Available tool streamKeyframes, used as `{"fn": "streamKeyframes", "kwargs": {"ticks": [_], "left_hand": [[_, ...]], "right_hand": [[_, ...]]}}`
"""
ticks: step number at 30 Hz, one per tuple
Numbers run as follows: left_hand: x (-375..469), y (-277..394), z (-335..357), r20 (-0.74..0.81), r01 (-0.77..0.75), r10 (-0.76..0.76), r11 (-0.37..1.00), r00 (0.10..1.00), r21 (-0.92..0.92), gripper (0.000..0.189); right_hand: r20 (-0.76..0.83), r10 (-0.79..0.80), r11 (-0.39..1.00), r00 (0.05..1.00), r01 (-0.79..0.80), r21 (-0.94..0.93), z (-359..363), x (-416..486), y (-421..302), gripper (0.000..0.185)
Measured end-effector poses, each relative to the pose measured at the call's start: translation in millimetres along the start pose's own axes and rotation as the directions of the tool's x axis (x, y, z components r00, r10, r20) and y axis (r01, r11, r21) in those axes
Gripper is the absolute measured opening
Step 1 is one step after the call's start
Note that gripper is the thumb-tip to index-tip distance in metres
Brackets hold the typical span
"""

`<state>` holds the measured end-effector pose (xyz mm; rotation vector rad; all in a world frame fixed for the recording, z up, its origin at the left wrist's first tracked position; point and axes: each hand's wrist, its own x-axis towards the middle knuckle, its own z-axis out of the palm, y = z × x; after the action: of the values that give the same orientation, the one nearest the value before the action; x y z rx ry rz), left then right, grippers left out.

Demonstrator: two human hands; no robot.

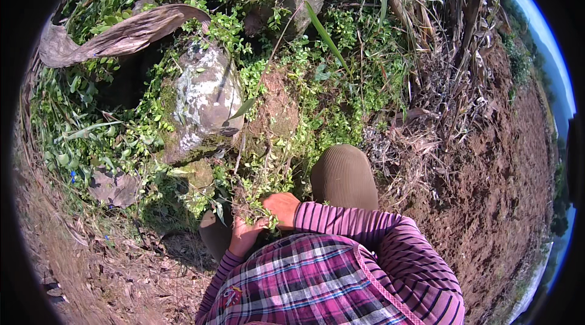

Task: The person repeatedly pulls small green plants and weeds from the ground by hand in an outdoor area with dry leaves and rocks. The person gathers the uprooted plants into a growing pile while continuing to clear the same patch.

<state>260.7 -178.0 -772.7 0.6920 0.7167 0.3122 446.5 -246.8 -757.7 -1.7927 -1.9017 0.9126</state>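
My left hand [246,234] and my right hand [282,208] are close together in front of my body, at the lower middle of the view. Both are closed around a tangle of small-leaved green stems [256,199] with thin dry roots or stalks among them. The fingertips are partly hidden by leaves. Just beyond the hands, the leafy creeping plants [338,110] cover a stony bank. My knee in brown ribbed trousers [345,179] stands beside the right hand.
A large pale-blotched rock [208,87] juts from the bank, with a curled dry leaf [132,37] above it. Another stone [304,7] lies farther up. Dry stalks [425,147] are heaped at the right, beside bare brown soil [502,179]. Dry litter [151,288] covers the ground at the lower left.
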Motion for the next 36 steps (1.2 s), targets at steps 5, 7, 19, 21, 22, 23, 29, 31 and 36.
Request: {"fn": "streamKeyframes", "kwargs": {"ticks": [5, 7, 19, 21, 22, 23, 29, 31, 36], "left_hand": [[-11, -21, -23, -0.088, -0.020, 0.066, 0.894, 0.994, 0.448, 0.043], [-6, -17, -24, -0.060, -0.172, 0.210, 0.909, 0.976, 0.380, 0.042], [27, -17, -7, -0.043, -0.223, 0.260, 0.894, 0.965, 0.389, 0.024], [34, -19, -3, -0.041, -0.200, 0.246, 0.865, 0.968, 0.461, 0.023], [38, -21, 0, 0.036, -0.274, 0.290, 0.845, 0.956, 0.460, 0.021], [44, -23, 2, 0.071, -0.237, 0.232, 0.850, 0.970, 0.471, 0.019], [90, -48, 4, 0.230, -0.327, 0.252, 0.474, 0.940, 0.817, 0.025], [108, -56, -3, 0.093, -0.096, 0.025, 0.308, 0.995, 0.947, 0.031], [154, -75, -12, -0.040, 0.170, -0.176, 0.833, 0.984, 0.527, 0.034]], "right_hand": [[0.402, 0.134, 0.975, 0.906, -0.194, 0.113, 28, 2, 3, 0.035], [0.356, 0.140, 0.946, 0.924, -0.231, 0.226, 18, -6, 2, 0.044], [-0.352, 0.191, 0.978, 0.916, -0.147, 0.149, -186, -77, 83, 0.025], [-0.322, 0.362, 0.932, 0.875, -0.337, 0.130, -182, -79, 135, 0.026], [-0.280, 0.458, 0.888, 0.844, -0.446, 0.108, -168, -77, 158, 0.028], [-0.238, 0.577, 0.812, 0.781, -0.579, 0.066, -152, -72, 180, 0.029], [-0.222, 0.831, 0.503, 0.511, -0.859, -0.093, -56, -29, 242, 0.078], [-0.357, 0.793, 0.525, 0.494, -0.851, -0.013, -39, -25, 250, 0.062], [-0.406, 0.633, 0.695, 0.659, -0.715, -0.077, -37, -40, 258, 0.031]]}}
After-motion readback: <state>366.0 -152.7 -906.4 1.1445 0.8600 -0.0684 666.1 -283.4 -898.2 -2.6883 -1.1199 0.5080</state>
